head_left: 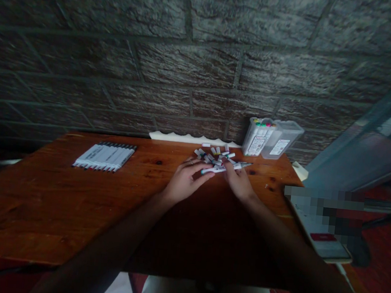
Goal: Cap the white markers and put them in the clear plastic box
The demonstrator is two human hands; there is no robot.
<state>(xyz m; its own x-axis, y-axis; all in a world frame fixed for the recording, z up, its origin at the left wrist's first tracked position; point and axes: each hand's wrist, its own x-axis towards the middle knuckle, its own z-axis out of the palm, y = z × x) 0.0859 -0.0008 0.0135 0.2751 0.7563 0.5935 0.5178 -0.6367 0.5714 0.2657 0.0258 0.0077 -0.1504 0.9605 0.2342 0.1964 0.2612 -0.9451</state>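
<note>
Both hands meet over a loose pile of white marker pens [215,155] near the back of a wooden table [54,206]. My left hand [185,180] has its fingers curled round the near end of one white marker [218,169]. My right hand [237,180] pinches the other end of that same marker. The marker lies level between the two hands, just above the tabletop.
A neat row of several white markers [105,156] lies at the table's left. Two clear plastic marker boxes [270,139] stand at the back right against a dark stone wall. A phone [325,232] rests on the table's right edge.
</note>
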